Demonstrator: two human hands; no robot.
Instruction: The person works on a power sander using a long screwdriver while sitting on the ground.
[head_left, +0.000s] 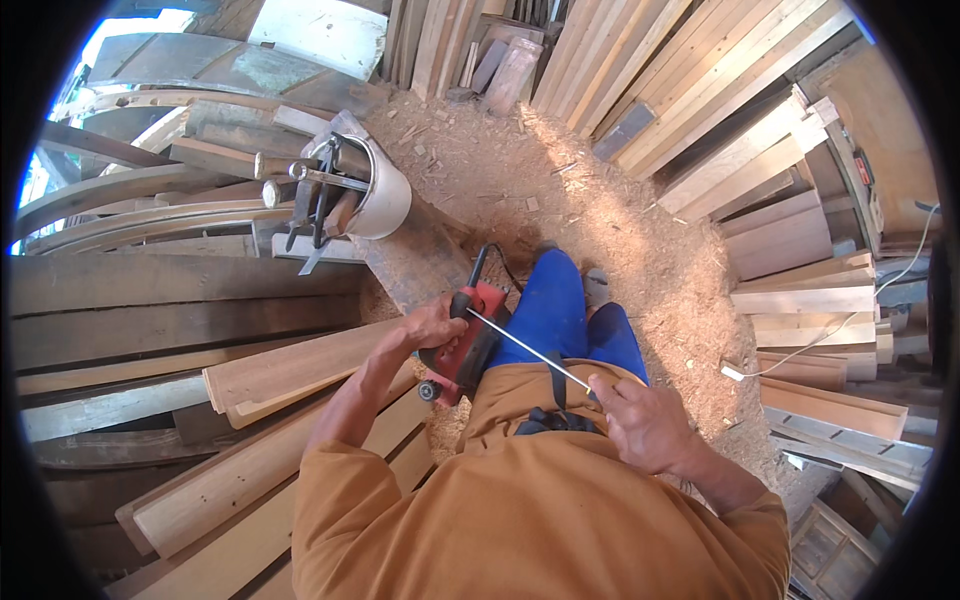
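A red and black electric hand planer rests against my left thigh, its black cord running off at the far end. My left hand is closed around its black handle. A round dark knob sticks out at the planer's near end. My right hand is closed on a long, thin screwdriver; its handle is mostly hidden in my fingers. The metal shaft slants up and left across my lap, and its end lies at the planer beside my left hand. Whether the tip touches the planer I cannot tell.
A white bucket holding hammers and other hand tools stands at the upper left. Boards are stacked at the left; more planks lean at the far right. Wood shavings cover the floor. A white cord with a plug end hangs at the right.
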